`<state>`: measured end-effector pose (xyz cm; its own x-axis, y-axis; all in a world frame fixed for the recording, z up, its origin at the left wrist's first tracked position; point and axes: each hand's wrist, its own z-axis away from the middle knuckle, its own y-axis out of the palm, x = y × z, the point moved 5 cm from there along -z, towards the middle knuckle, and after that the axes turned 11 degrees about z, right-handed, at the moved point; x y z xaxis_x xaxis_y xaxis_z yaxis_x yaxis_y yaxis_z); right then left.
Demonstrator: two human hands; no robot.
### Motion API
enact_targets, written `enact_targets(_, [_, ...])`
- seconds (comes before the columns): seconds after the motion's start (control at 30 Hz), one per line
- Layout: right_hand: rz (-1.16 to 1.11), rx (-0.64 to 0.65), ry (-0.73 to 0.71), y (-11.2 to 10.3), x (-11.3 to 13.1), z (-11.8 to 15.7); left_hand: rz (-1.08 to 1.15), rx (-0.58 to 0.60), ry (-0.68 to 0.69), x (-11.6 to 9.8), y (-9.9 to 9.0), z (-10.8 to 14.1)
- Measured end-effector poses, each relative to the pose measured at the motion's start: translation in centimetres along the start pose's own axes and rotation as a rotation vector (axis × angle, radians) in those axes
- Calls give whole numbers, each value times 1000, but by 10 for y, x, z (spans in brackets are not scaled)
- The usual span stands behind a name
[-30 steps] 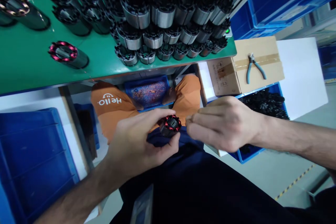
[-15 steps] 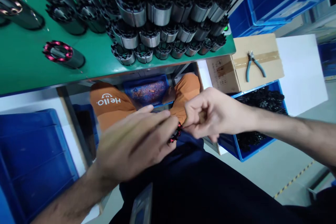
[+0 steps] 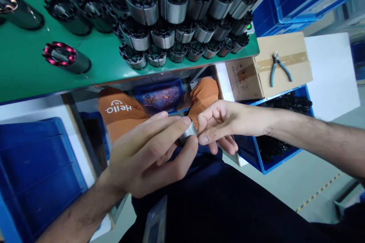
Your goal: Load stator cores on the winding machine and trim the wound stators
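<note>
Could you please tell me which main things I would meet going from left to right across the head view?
Large blue bin, left hand, metal cylinder at that hand's fingertips, right hand, pliers, white panel.

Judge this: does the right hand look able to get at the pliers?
Probably yes: the pliers lie uncovered on the cardboard box, and nothing visible blocks the right hand.

A silvery cylinder point(image 3: 189, 132) (partly hidden) sits within the left hand's fingers point(image 3: 164, 141).
</note>
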<state>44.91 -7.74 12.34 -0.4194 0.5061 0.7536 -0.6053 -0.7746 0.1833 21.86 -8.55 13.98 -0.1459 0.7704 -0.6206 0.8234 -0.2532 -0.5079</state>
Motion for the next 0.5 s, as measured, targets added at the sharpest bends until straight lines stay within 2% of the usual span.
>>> enact_targets(0.07, [294, -201, -148, -4, 7, 6, -72, 15, -15, 2, 3, 0])
enact_targets(0.13, [563, -380, -244, -12, 17, 19, -15, 3, -176, 10, 6, 2])
enact_targets(0.2, [658, -438, -273, -21, 26, 31, 110, -5, -309, 17, 8, 4])
enact_targets(0.27, [547, -403, -255, -29, 30, 35, 132, -30, -266, 14, 7, 5])
enact_targets(0.33, [289, -281, -151, -32, 25, 28, 73, -70, -193, 9, 5, 6])
enact_targets(0.43, [-66, -29, 75, -18, 9, 8, 12, -130, -105, 5, 1, 8])
enact_targets(0.5, [-123, 24, 101, -7, 0, -1, -35, -117, 13, 1, 3, 11])
